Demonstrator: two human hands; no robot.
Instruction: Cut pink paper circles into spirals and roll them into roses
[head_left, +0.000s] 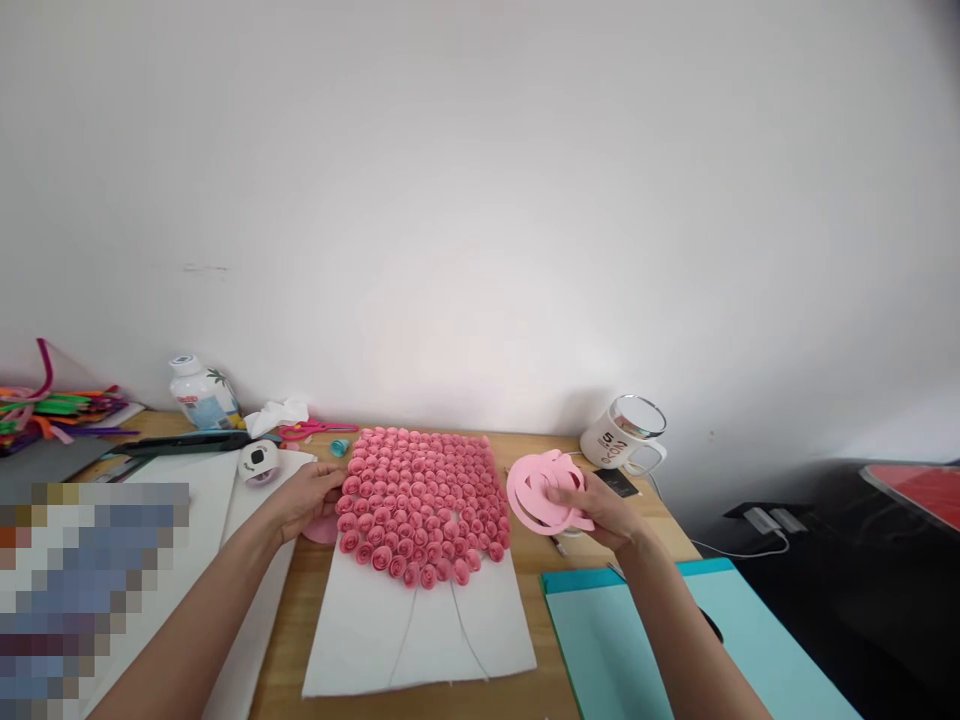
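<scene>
On the wooden table (pixel 281 640) lies a white board (pixel 420 640) whose upper part is covered with rows of rolled pink paper roses (pixel 424 500). Two thin curved lines run down its bare lower part. My left hand (pixel 319 497) is at the left edge of the roses, fingers bent together and tips partly hidden; what they grip cannot be made out. Under that hand shows a flat pink paper piece (pixel 320 531). Right of the roses, my right hand (pixel 600 505) holds up a pink paper spiral (pixel 536 495), its cut strips loosely overlapping.
A white mug (pixel 616 440) stands at the back right, above a teal folder (pixel 675 610). Along the back left are a white bottle (pixel 202 392), pink scissors (pixel 309 428), a white punch (pixel 259 462), and colourful pipe cleaners (pixel 64 408). White sheets (pixel 199 525) lie at left.
</scene>
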